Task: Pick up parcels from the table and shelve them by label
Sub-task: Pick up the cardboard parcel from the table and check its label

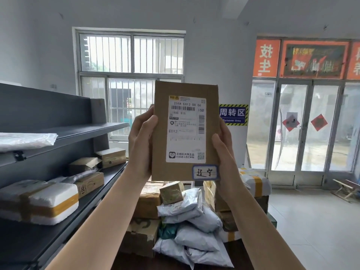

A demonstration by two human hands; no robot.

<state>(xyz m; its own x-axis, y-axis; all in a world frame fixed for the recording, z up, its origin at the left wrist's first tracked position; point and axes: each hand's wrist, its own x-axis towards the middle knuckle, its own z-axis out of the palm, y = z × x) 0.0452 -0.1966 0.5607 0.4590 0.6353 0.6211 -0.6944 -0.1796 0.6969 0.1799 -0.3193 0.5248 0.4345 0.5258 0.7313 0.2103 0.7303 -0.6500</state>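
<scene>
Holding a flat cardboard parcel [185,131] upright at chest height, both hands clamp it by its long side edges: the left hand [141,145] wraps the left edge with the thumb across the front face, and the right hand [224,152] grips the right edge lower down. The parcel's long axis runs vertically, and its printed shipping label [186,129] faces the camera, with a small handwritten sticker [205,172] at the bottom right corner. It hangs in the air above the heap of parcels on the table [187,221], touching none of them. The relation that matters next is sideways: the dark shelf unit [64,131] stands entirely to the left of the parcel, so the left hand is the nearer one to it, and the right hand sits on the far side. Several boxes and a white foam box [41,201] already occupy the lower shelf, while the shelf above looks mostly bare past a white bag [25,140]. My judgement is that the label is being read now, and that shelving will call for a swing leftward, probably laying the parcel flat.
</scene>
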